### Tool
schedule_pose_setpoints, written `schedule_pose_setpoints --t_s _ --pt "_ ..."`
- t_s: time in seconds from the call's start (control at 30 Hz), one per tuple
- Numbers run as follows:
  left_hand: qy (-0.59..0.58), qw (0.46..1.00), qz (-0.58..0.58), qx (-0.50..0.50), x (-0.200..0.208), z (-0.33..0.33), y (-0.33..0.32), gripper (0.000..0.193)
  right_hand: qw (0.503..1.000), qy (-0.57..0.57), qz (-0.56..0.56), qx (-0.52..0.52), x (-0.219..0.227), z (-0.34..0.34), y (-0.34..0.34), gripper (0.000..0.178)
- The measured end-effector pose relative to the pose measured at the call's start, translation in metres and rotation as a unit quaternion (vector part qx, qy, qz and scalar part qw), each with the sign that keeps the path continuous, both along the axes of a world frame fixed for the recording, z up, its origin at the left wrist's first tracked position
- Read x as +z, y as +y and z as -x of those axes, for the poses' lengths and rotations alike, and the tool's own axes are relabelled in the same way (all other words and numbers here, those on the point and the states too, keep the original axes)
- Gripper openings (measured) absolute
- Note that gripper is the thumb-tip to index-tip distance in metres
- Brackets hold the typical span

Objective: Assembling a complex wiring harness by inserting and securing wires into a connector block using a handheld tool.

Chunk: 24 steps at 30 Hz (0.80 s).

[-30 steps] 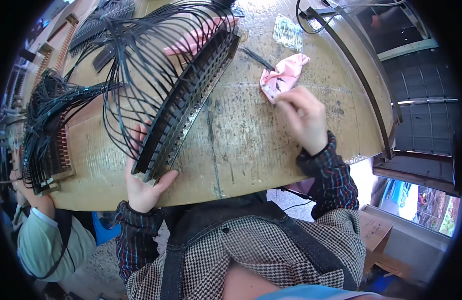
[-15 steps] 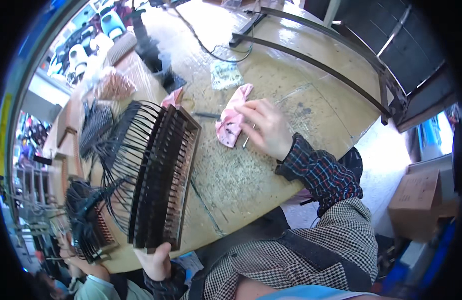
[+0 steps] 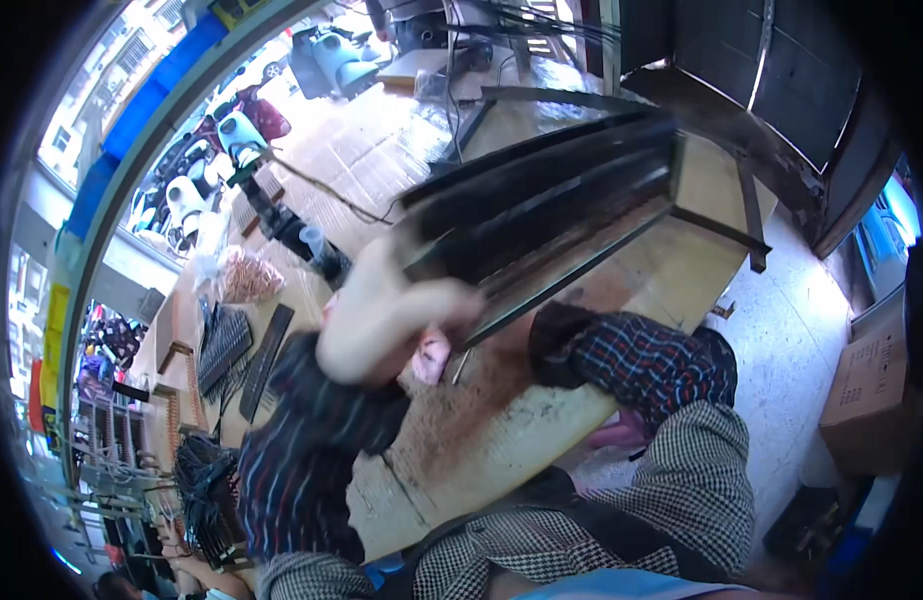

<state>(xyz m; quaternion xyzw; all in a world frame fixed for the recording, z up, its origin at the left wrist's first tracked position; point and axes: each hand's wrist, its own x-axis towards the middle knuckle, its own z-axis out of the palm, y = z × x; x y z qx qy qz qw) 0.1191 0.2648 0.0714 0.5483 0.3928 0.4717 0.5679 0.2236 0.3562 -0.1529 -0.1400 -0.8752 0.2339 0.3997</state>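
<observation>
A long black slotted rack with a metal edge is held up, tilted, over the right part of the table; motion blurs it. My left hand, also blurred, is closed round its near left end. My right forearm reaches up to the rack's lower edge, but the hand itself is hidden there, so its grip does not show. Below my left hand a pink cloth lies on the worn table, with a thin metal rod beside it.
A dark metal frame lies behind the rack. Leftward are a black strip, a bag of copper-coloured parts and a bundle of black cables. A co-worker's arm shows at lower left. A cardboard box stands right.
The rack has been lifted from the left of the table and swung to the right. My left hand moved up and right with it. The row of cables no longer shows beside the rack.
</observation>
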Motion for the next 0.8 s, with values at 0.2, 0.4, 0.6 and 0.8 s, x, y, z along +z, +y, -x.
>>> schedule_pose_setpoints --t_s 0.2,0.4,0.6,0.8 --pt "-0.044 0.994 0.033 -0.091 -0.03 -0.097 0.17 0.011 0.996 -0.058 0.072 0.002 0.015 -0.015 -0.009 0.026" --pt "0.015 1.0 0.007 -0.002 -0.065 -0.116 0.303 0.028 1.0 0.022 -0.006 -0.007 0.006 -0.017 -0.006 0.026" --pt "0.149 0.938 -0.175 0.26 -0.101 -0.055 0.367 0.022 1.0 0.0 0.012 0.025 0.016 -0.015 -0.01 0.031" --pt "0.054 0.934 -0.139 0.324 -0.128 -0.022 0.376 0.033 0.999 0.016 0.022 0.031 0.019 -0.017 -0.011 0.029"
